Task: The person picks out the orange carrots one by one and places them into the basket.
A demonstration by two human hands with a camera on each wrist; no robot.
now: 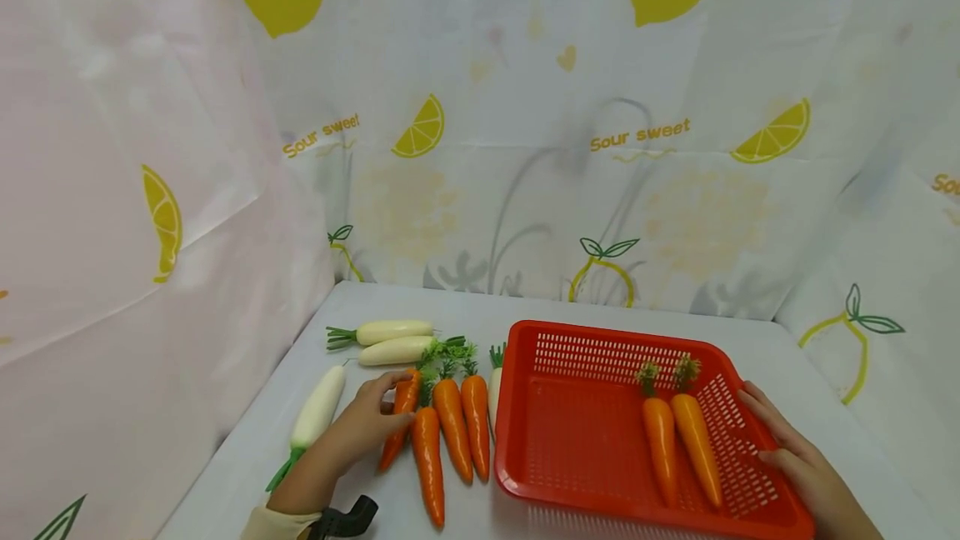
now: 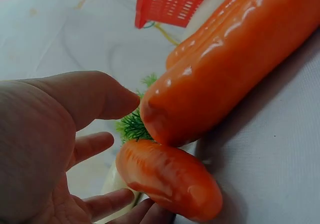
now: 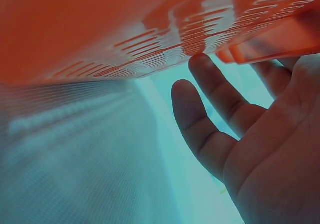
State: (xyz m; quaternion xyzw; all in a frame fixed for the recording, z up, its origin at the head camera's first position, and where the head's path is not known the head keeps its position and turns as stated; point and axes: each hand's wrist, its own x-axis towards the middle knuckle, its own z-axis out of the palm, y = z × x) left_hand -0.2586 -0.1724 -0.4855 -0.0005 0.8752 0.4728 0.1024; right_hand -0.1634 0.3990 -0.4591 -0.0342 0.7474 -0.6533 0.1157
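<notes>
At and right of the left hand [image 1: 367,423], 4 carrots [image 1: 452,432] lie on the table [image 1: 465,313]; beyond it, 2 daikon radishes [image 1: 395,329]; to its left, 1 daikon [image 1: 318,407]. Farther right, past another radish [image 1: 493,398], the basket [image 1: 577,432], with 2 carrots inside [image 1: 660,444], adjoins the right hand [image 1: 798,469].

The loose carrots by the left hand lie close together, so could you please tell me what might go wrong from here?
The left hand is at the leftmost carrot, close beside a neighbouring carrot, which might get nudged aside in a lift. The leafy tops crowd together and could snag. The right hand is at the side of the red basket; a push there might slide it into the white radish beside it.
</notes>
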